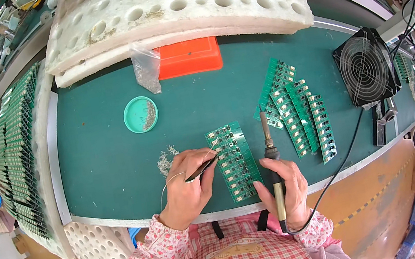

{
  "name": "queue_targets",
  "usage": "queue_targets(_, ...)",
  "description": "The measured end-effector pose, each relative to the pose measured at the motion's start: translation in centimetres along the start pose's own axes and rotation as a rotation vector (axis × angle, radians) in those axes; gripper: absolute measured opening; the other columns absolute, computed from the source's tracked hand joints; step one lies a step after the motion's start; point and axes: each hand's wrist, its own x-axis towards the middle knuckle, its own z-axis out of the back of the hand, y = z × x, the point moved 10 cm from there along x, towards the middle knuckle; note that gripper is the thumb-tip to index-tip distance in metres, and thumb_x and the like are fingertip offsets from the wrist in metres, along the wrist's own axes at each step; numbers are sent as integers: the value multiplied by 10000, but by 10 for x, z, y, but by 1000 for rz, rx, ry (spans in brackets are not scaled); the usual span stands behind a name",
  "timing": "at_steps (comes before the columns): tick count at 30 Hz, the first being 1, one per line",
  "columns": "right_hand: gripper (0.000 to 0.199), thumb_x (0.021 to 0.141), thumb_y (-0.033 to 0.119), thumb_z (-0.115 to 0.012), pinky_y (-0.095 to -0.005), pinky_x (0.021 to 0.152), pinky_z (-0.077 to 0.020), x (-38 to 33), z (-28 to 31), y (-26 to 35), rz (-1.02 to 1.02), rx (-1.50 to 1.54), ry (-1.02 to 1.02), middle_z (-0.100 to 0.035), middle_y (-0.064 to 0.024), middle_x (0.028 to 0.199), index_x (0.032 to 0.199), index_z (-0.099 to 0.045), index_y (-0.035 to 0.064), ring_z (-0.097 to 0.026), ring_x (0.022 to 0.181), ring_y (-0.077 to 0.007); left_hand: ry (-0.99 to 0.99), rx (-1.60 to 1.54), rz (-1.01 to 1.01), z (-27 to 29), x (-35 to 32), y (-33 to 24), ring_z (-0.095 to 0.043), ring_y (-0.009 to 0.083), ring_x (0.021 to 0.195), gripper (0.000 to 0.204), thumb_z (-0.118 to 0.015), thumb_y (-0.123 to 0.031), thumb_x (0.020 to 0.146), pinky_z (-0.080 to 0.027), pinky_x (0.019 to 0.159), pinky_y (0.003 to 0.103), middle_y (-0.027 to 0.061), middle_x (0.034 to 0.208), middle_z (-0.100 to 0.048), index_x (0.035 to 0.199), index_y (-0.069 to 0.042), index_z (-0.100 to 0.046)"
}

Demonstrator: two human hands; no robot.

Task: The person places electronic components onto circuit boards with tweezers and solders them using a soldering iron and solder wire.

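My left hand (185, 190) is closed on dark tweezers (201, 169), whose tip reaches the left edge of a green circuit board panel (239, 170). A thin silvery wire (170, 179), which looks like solder, runs along the same hand. In my right hand (294, 185) is a soldering iron (271, 150), its tip pointing up and away, apart from the panel. My right thumb is beside the panel's lower right edge. Small pale parts (164, 163) lie in a loose heap just beyond my left hand.
A teal round dish (130, 118) of small parts, a clear bag (147, 68) and an orange box (190, 57) stand farther back. More board panels (305, 114) lie right, near a black fan (366, 66). White foam (174, 23) spans the back; upright boards (24, 153) line the left.
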Motion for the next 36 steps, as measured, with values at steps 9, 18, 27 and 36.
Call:
queue_targets(9,454,752,-10,-784,-366,682,-538,-1,17,1,6,35,-104,-680,-118,934,1163,-593,0,-649,766,-278,8,22,8,0,2,-2,-670,280,882,235,-724,59,814,-539,763,353,91,970,-713,1014,-36,-645)
queue_targets(18,358,777,-17,-771,-332,634,-532,-4,26,-1,3,63,-176,-690,-74,852,1101,-623,12,-640,685,-227,13,32,-4,0,2,-3,-670,289,891,214,-721,53,817,-536,778,363,92,966,-714,1001,-32,-655)
queue_targets(27,181,921,63,-655,-294,585,-522,-9,22,-19,-55,415,-237,-665,-92,737,1065,-565,0,-653,616,-181,9,24,-1,-1,1,-1,-672,297,898,224,-721,48,818,-536,773,370,94,972,-713,1010,-37,-644)
queue_targets(36,163,989,76,-553,-261,567,-524,-1,1,-37,-215,859,-261,-645,-151,832,1096,-515,-40,-684,647,-172,9,33,1,-2,1,-2,-673,298,901,240,-725,54,804,-539,774,375,93,968,-711,1014,-38,-652)
